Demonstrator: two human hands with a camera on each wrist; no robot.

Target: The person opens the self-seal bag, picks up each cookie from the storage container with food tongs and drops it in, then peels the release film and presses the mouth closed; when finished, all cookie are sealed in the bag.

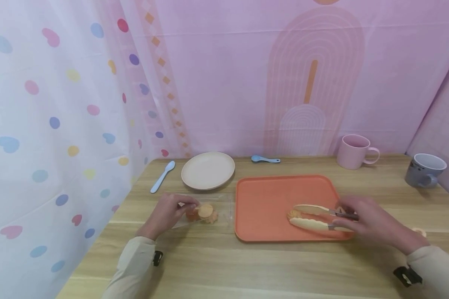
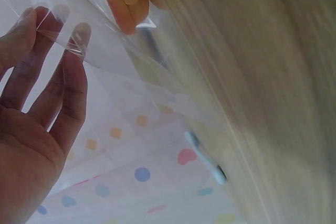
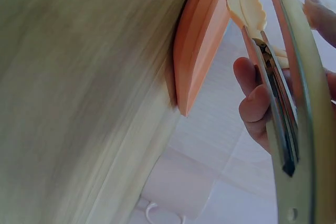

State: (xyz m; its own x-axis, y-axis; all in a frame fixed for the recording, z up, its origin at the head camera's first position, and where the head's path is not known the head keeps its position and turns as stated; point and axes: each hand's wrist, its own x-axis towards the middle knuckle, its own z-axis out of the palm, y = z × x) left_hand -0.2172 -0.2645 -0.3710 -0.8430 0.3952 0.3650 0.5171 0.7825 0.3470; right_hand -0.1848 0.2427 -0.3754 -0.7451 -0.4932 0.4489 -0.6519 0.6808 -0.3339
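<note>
My left hand [image 1: 173, 209] pinches the edge of a clear plastic bag [image 1: 224, 214] between thumb and fingers. Inside the bag lie several orange-brown, cookie-like pieces [image 1: 205, 211], which also show at the top of the left wrist view. My right hand [image 1: 370, 218] grips a pair of cream and metal tongs [image 1: 310, 224] over an orange tray [image 1: 269, 191]. Between the tong tips is a small orange-brown piece [image 1: 294, 214]; whether the tips squeeze it or only flank it I cannot tell. In the right wrist view, fingers [image 3: 255, 103] curl about the tong arms.
Behind the bag are a cream plate [image 1: 208, 170] and a light blue spoon [image 1: 162, 177]. A short blue spoon [image 1: 265, 159] lies beyond the tray. At the right stand a pink mug [image 1: 352, 153] and a grey mug [image 1: 423, 170]. Curtains border the wooden table [image 1: 224, 270].
</note>
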